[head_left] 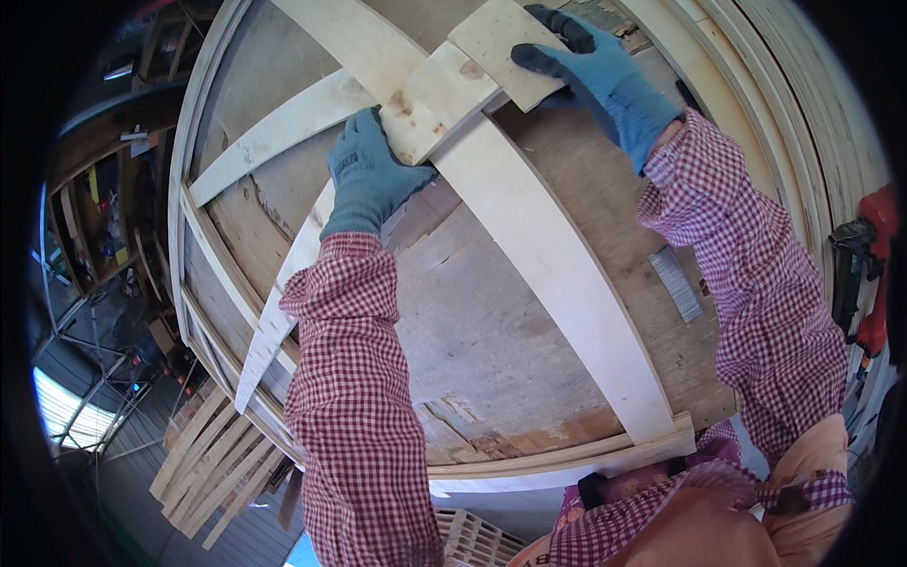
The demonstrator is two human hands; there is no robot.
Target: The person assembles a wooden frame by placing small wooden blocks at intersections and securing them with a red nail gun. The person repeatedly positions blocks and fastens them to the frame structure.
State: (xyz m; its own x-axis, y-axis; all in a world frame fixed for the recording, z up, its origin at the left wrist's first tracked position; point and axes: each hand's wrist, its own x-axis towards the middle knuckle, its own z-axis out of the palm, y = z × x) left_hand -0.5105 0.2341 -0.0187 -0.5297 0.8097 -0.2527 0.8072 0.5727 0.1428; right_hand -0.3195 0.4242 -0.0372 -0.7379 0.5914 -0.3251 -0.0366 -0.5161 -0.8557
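- Short pale wood board [453, 94] lies across the long diagonal plank [539, 246] of a wooden frame.
- Left hand [370, 175], blue-gloved, presses the board's near end, fingers together and flat.
- Right hand [595, 76] rests flat on its far end, fingers slightly spread.
- The board looks light, stiff and rough-surfaced; best gripped by its long edges.

Left hand [367, 180] and right hand [605, 80]: blue knit work gloves. Above each glove cuff: long red-and-white gingham sleeves. Lower body: orange garment.

Red tool [874, 274] (right rim) is cut off.
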